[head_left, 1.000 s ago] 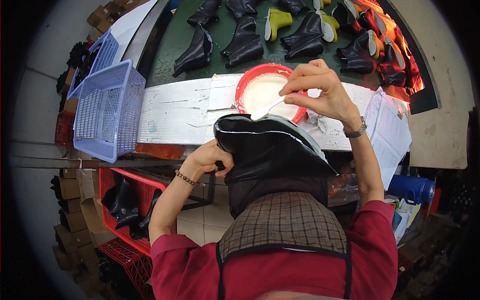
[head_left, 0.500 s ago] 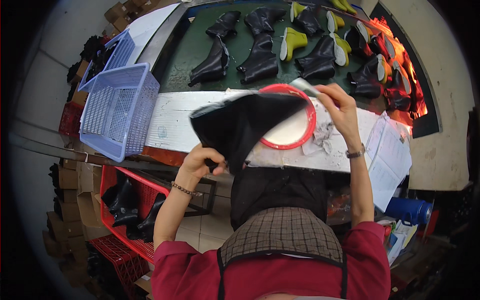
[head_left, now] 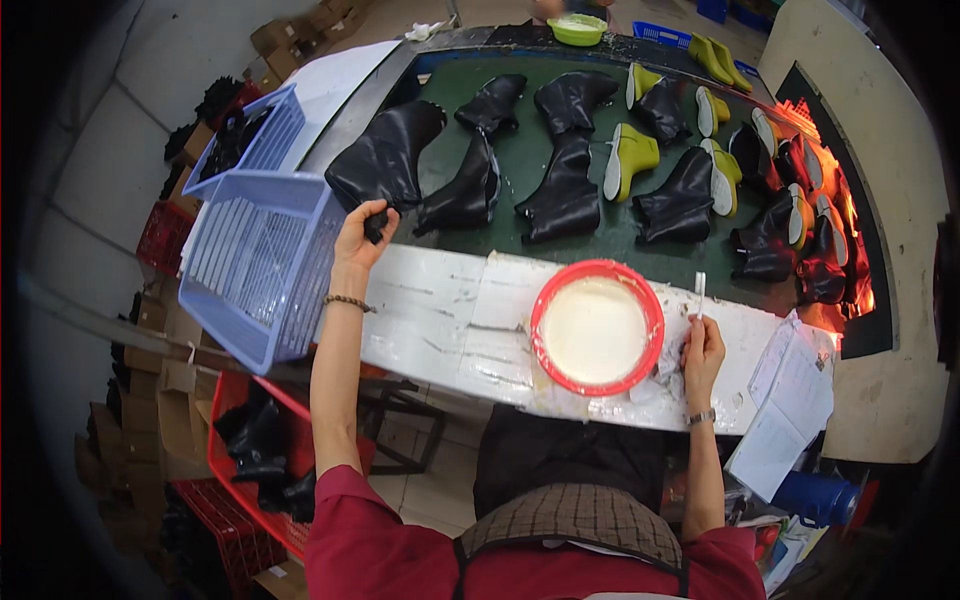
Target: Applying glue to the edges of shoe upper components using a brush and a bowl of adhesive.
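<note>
My left hand (head_left: pixel 362 238) is closed on the narrow near end of a black leather boot upper (head_left: pixel 378 158). The upper stretches away from me over the left end of a green conveyor belt (head_left: pixel 455 205). A light-coloured flat brush (head_left: pixel 700 288) stands up from my right hand (head_left: pixel 703 350), whose fingers are closed around it. Just left of that hand, a red bowl (head_left: pixel 655 345) of creamy white liquid sits on the white work ledge (head_left: pixel 430 320). More black boot uppers (head_left: pixel 562 190) and yellow-green shoe forms with pale soles (head_left: pixel 630 160) lie on the belt.
Blue plastic baskets (head_left: pixel 262 265) stand left of the ledge. Below them is a red crate (head_left: pixel 300 405) with black boots. At right, boots sit by a glowing orange-red opening (head_left: pixel 850 250). Papers (head_left: pixel 790 400) hang off the ledge. A green bowl (head_left: pixel 578 30) is at the far edge.
My left hand has carried the boot upper from over the red bowl to the far left, above the belt. My right hand and brush have moved from the bowl's rim to its right side.
</note>
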Tool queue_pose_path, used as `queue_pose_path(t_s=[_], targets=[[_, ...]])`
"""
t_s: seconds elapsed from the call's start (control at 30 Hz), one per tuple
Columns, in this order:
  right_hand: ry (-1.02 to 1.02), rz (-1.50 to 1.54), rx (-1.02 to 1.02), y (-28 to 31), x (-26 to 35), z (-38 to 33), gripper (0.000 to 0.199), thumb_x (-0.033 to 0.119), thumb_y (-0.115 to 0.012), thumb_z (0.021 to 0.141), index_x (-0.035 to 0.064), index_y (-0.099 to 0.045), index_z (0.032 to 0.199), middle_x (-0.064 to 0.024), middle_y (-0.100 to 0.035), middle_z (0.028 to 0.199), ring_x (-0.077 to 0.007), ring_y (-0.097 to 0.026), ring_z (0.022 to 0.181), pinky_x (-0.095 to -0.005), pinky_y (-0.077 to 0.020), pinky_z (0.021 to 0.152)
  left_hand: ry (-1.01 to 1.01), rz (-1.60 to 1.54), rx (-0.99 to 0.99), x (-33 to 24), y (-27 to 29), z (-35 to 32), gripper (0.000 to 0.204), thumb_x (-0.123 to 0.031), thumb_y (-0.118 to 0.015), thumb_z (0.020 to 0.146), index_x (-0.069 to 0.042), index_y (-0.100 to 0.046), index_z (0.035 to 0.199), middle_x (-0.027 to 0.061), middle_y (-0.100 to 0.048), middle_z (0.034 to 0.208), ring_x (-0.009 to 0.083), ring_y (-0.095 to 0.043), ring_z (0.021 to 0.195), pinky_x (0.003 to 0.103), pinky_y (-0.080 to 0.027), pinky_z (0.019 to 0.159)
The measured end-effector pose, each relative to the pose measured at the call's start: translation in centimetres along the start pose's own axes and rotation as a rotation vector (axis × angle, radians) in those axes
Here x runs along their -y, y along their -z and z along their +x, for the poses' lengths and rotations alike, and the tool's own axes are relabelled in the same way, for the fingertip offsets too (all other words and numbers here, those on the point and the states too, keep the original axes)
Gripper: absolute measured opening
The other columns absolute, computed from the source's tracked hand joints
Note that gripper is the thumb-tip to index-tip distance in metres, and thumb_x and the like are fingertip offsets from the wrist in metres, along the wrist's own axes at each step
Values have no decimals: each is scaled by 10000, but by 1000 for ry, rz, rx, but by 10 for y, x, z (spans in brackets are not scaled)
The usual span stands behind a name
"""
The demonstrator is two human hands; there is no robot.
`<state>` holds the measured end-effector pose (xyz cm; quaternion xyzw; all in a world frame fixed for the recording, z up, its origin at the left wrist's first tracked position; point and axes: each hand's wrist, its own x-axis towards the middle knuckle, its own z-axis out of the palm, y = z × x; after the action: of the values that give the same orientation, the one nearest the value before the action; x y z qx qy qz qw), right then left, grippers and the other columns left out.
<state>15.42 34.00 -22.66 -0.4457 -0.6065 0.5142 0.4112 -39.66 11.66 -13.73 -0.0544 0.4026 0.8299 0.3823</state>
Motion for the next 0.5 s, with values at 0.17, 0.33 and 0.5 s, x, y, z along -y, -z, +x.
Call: queue_pose_path(t_s=[0.17,0.33,0.5], targets=[[-43,-26,-27,3,10,-5,214,203,-537,1067,36,-667,1101,54,-489,681,-13,-398,504,-194,-324,430,-220,146,16,-13,-14,116,397,103,-691,865,-41,-523,1194,91,-632,1043,230,-657,897,376,-654,778],[-104,-89,-35,5,8,-9,206,196,-521,1074,40,-654,1084,55,-487,684,-10,-383,485,-199,-304,410,-260,190,67,-21,-15,229,430,95,-684,883,-45,-502,1247,102,-609,1108,242,-646,910,393,-647,758],[-136,-90,-35,2,5,-9,205,204,-503,1084,45,-630,1088,57,-484,689,1,-357,469,-191,-289,397,-403,589,-255,0,-10,310,918,-112,-800,846,-33,-259,1583,196,-631,1225,291,-693,915,397,-615,723]])
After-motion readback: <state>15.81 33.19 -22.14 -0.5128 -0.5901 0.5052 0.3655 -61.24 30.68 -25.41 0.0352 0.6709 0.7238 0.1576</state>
